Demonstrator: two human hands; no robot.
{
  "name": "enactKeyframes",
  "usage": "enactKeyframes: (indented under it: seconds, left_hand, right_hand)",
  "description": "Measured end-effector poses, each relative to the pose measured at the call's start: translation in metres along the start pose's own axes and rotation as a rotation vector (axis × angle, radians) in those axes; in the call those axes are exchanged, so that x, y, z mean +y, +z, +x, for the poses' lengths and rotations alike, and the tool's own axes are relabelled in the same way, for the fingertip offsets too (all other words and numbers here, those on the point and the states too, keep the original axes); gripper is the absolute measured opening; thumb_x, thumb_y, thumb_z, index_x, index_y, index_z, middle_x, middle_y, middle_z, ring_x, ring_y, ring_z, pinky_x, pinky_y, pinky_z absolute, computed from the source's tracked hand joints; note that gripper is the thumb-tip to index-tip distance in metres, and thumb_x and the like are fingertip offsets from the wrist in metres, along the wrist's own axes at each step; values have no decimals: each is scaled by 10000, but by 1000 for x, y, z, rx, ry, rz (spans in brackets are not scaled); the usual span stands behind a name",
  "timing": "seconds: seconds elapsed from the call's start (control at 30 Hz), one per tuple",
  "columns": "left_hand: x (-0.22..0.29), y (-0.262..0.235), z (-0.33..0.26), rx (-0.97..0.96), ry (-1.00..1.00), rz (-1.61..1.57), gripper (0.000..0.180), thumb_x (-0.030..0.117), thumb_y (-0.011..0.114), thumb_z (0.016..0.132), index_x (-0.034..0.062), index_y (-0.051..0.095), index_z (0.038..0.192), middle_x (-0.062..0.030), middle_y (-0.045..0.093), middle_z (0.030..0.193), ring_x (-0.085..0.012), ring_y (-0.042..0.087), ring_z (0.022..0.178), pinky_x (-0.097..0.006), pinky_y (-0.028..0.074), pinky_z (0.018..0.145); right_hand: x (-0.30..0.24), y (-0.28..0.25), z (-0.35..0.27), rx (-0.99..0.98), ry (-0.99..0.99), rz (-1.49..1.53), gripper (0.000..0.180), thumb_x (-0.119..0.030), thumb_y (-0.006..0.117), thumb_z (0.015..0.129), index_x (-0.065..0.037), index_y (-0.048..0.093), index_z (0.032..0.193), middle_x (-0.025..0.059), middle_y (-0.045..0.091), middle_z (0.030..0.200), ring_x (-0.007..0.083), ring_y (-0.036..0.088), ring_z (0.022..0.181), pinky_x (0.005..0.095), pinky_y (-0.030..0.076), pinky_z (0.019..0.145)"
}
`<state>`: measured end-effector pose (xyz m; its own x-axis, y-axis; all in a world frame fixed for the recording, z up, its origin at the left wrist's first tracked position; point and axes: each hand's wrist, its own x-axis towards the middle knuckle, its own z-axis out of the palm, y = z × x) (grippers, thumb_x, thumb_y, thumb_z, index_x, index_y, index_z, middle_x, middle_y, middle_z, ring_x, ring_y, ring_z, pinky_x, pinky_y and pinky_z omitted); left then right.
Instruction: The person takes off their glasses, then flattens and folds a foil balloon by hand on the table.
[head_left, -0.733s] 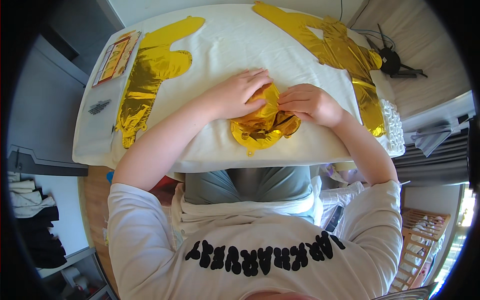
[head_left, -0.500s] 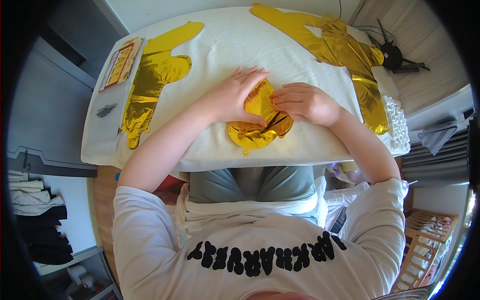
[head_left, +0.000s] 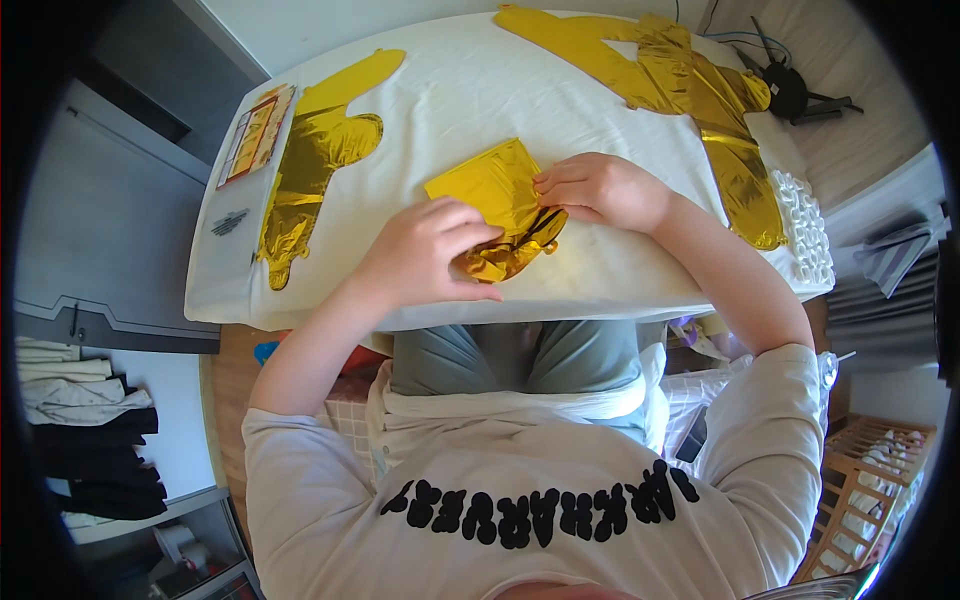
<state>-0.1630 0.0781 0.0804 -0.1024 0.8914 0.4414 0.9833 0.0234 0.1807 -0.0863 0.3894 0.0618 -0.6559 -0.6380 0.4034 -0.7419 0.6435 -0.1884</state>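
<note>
A partly folded gold foil balloon (head_left: 493, 183) lies on the white-covered table in front of me, its near part crumpled and shiny. My left hand (head_left: 425, 255) curls round the near left side of it, fingertips on the foil and thumb along the near edge. At the right edge of the foil, my right hand (head_left: 605, 190) is closed, pinching it between thumb and fingers. The undersides of the fingers are hidden.
Flat gold foil balloons lie at the left (head_left: 312, 150) and far right (head_left: 690, 85). A printed packet (head_left: 255, 137) and small grey strips (head_left: 229, 222) rest on the left. A black stand-like device (head_left: 785, 93) and white plastic rings (head_left: 800, 230) are at the right.
My left hand has moved from the far left side of the foil toward its near edge. The foil's far part now shows a flat, squared fold. My right hand stays at the right edge.
</note>
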Motion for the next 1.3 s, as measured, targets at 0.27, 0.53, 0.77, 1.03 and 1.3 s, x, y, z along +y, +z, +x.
enactKeyframes:
  seconds: [0.27,0.53,0.77,1.03,1.3]
  left_hand:
    - [30,8,-9,25,-68,148,485,427,822,800,114,743,1161,-24,690,1053,-219,683,964,-378,557,818]
    - [25,8,-23,-97,15,223,513,431,745,883,164,683,1317,-34,670,1198,-264,631,1131,-435,473,998]
    - [26,3,-19,-136,-24,194,708,637,687,873,169,644,1403,-36,649,1234,-251,608,1151,-435,453,1003]
    - [14,-5,-13,-182,9,81,611,527,652,971,157,586,1453,-64,650,1270,-270,604,1182,-452,456,1050]
    - [-58,12,19,-135,-119,-133,626,356,614,1047,100,428,1586,-154,381,1656,-310,357,1539,-469,299,1260]
  right_hand:
    - [0,2,-1,25,22,5,213,-25,757,818,-22,734,1029,125,739,1102,326,710,1107,433,587,952]
    - [-4,-1,2,6,60,27,197,-22,754,819,-23,734,1015,126,741,1108,324,701,1120,428,584,960]
    - [-3,0,1,4,85,47,166,-19,740,835,-23,735,1000,124,741,1107,323,702,1117,425,583,962]
    - [-5,-4,3,-16,85,28,166,-59,750,842,-14,736,1001,125,740,1117,317,695,1127,427,575,973]
    - [-6,-10,6,-67,119,58,195,-49,737,845,-21,737,1037,120,743,1156,328,690,1123,432,567,981]
